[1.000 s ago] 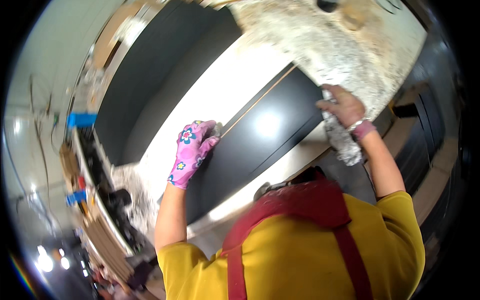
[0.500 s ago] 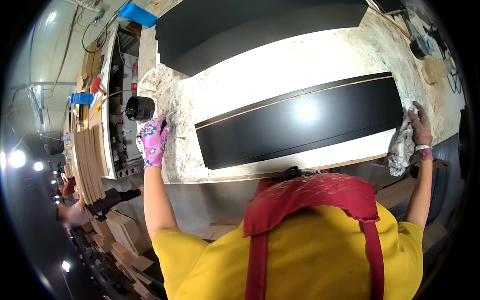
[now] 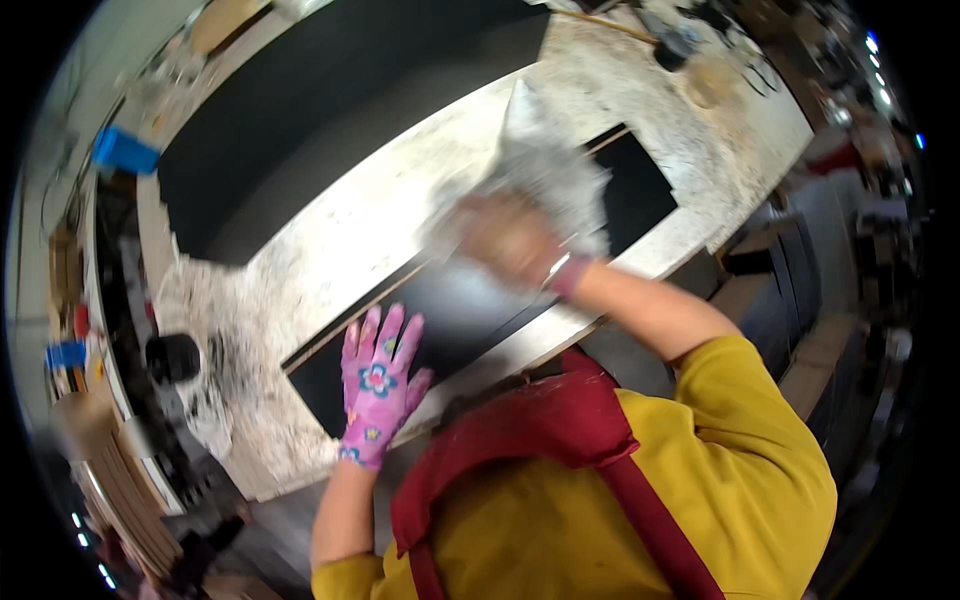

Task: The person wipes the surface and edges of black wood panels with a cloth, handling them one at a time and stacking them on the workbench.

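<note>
My left hand (image 3: 378,385), in a pink flowered glove, lies with fingers spread on the near left end of a narrow black panel (image 3: 640,192). A thin light brown line runs along the panel's far side. Over the panel's middle, my right hand (image 3: 508,240) is smeared by motion, with a bracelet at its wrist. It holds a crumpled grey-white cloth (image 3: 565,180), which spreads over the panel and past its far edge. Hand and cloth hide much of the panel's middle.
A larger black panel (image 3: 300,150) lies farther back on the stained white table (image 3: 740,150). A black round container (image 3: 172,358) and a blue container (image 3: 125,150) stand at the left. At the far right are a dark cup-like thing (image 3: 672,50) and a yellowish container (image 3: 712,82).
My right hand has swung left with the cloth from the panel's right end to over its middle. My left hand has moved right onto the panel and spread its fingers. The view has turned.
</note>
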